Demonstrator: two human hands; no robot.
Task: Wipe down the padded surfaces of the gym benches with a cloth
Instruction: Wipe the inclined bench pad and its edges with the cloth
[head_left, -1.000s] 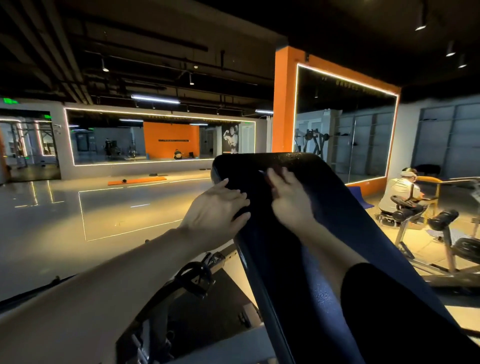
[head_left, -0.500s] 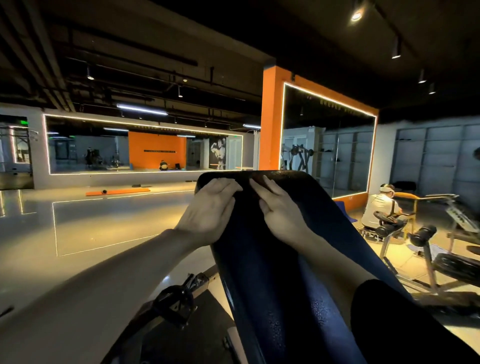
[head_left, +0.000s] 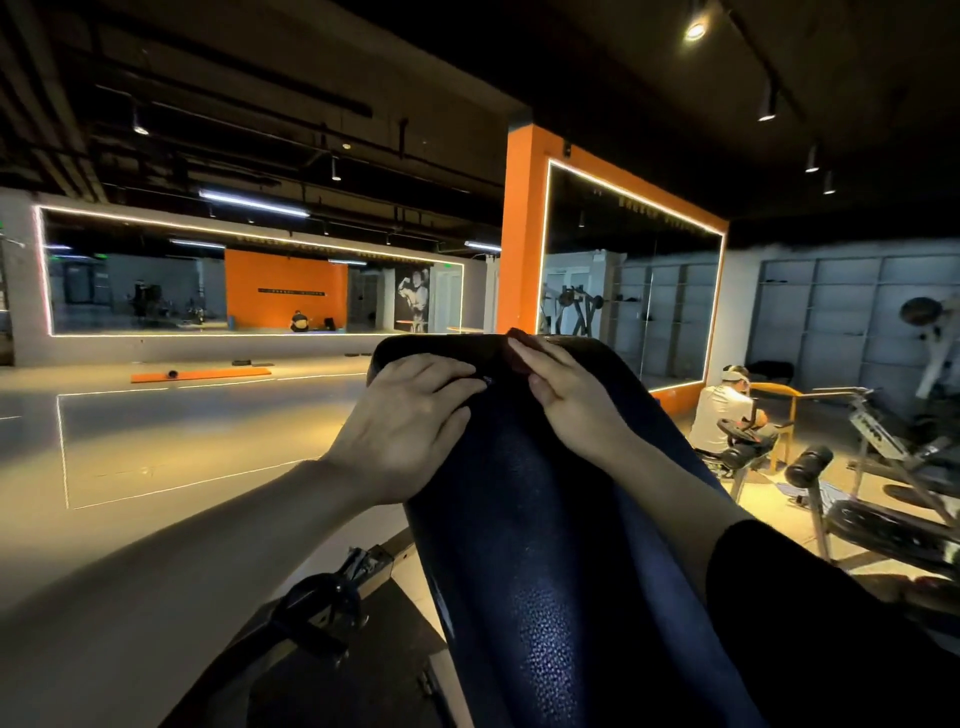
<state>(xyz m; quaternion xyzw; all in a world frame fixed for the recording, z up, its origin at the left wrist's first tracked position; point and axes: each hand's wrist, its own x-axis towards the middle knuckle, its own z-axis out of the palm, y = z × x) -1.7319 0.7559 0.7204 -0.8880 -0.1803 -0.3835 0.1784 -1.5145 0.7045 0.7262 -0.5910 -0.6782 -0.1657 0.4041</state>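
An inclined bench pad rises in front of me, black at its rounded top. A dark blue textured cloth lies spread down its length. My left hand rests on the upper left of the pad, fingers curled, and pinches the cloth's edge at its fingertips. My right hand lies just to the right, with its fingers stretched straight up to the pad's top rim, pressing on the cloth. A small gap separates the two hands.
The bench's black adjustment frame sits low on the left. A person in white sits at the right among weight machines. A mirrored orange wall stands behind. Open shiny floor stretches left.
Both hands have slid up the cloth towards the pad's top rim and drawn closer together. My view has tilted upward.
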